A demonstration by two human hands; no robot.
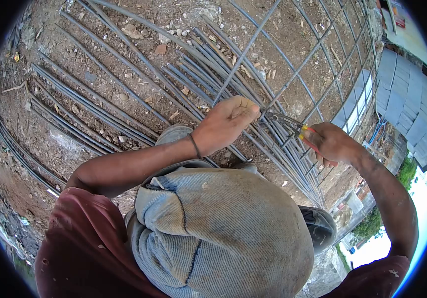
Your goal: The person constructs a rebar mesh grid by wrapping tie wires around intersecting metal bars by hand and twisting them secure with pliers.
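Observation:
My right hand (pixel 331 142) is closed around the red and yellow handles of a pair of pliers (pixel 287 121). The metal jaws point left, close to a crossing of steel bars in the rebar grid (pixel 315 49). Just left of the jaws, my left hand (pixel 227 122) is pinched shut beside the grid bars, thumb and fingers together. What it holds, if anything, is too small or hidden to make out. Under both hands runs a bundle of steel bars (pixel 287 155), lying across the ground.
Loose steel bars (pixel 81 116) lie on the stony dirt to the left. A broken piece of brick (pixel 160 49) sits near the top. My bent knee in jeans (pixel 233 223) fills the lower middle. Grey roofing sheets (pixel 397 89) stand at the far right.

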